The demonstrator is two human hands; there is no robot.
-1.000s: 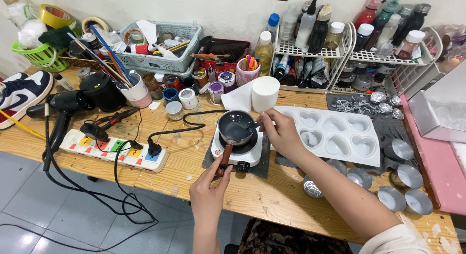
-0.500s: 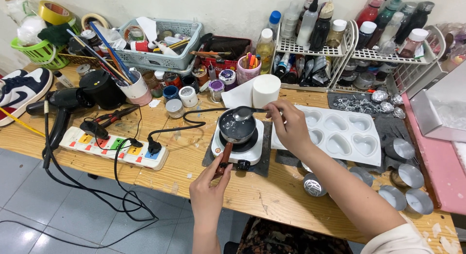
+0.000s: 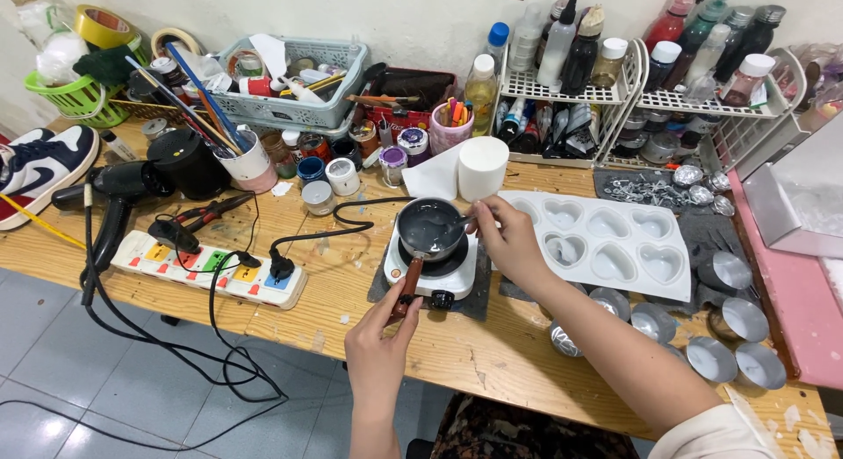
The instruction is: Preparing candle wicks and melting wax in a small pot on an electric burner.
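So the little dark pot (image 3: 430,226) sits on a small white hot plate (image 3: 433,268), grey liquid inside. Left hand (image 3: 379,349) is clenched around the pot's brown wooden handle (image 3: 407,288), which sticks out toward the person. Right hand (image 3: 509,240) pinches a spoon (image 3: 455,224) with its bowl dipped over the pot's rim. Just right of that hand lies a white heart-shaped mould tray (image 3: 615,244), behind it a white cylinder (image 3: 482,168). Left of the pot, a black cord (image 3: 334,231) runs to a power strip (image 3: 211,270), with a black hair dryer (image 3: 114,196) further out.
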